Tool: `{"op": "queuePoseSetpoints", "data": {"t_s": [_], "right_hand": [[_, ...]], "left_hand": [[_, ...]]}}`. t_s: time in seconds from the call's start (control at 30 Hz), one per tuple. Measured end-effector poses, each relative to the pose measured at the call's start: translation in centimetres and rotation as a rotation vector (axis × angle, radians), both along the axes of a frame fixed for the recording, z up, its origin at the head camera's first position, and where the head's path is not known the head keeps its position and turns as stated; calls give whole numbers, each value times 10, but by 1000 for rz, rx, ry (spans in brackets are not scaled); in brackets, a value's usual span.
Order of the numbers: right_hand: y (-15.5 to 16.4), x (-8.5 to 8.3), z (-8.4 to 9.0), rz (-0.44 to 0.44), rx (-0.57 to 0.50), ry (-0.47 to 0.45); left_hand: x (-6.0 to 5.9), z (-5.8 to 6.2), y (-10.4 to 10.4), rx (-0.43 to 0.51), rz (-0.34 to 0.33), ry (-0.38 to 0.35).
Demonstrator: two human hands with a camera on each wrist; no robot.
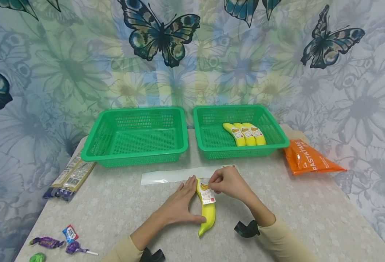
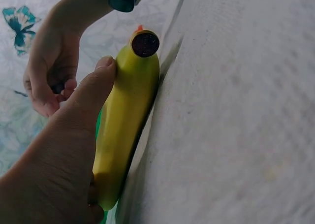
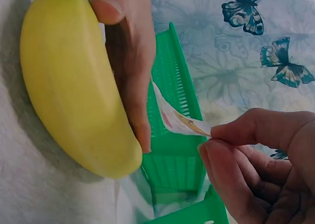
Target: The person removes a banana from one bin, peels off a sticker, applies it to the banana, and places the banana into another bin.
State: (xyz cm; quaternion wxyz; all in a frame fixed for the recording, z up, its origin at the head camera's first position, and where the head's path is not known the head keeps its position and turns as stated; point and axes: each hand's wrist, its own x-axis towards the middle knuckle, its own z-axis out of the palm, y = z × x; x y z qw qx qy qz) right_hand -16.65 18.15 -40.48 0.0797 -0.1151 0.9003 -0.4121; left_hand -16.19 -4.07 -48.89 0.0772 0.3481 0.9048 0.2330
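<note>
A yellow banana lies on the table near me. My left hand braces its left side with straight fingers and thumb against the peel. My right hand pinches the edge of a white printed sticker label that lies across the banana's upper part. In the right wrist view the label stretches from behind the left fingers to the right fingertips, beside the banana. In the left wrist view the right hand is beyond the banana.
Two green baskets stand at the back: the left one is bare, the right one holds three labelled bananas. A clear backing strip lies ahead of my hands. An orange pasta bag, a packet and sweets lie around.
</note>
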Motion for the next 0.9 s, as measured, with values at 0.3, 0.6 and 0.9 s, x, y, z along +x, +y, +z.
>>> {"op": "queuePoseSetpoints", "data": {"t_s": [0.3,0.6,0.9], "right_hand": [[-7,0,-8,59,7,-44],[-8,-1,-10,49,31,-29],[-9,-1,-12,58,45,-29]], "left_hand": [[-1,0,0,-9,2,-12],[-2,-1,0,-4,6,-6],[-3,-2,1,54,37,-10]]}}
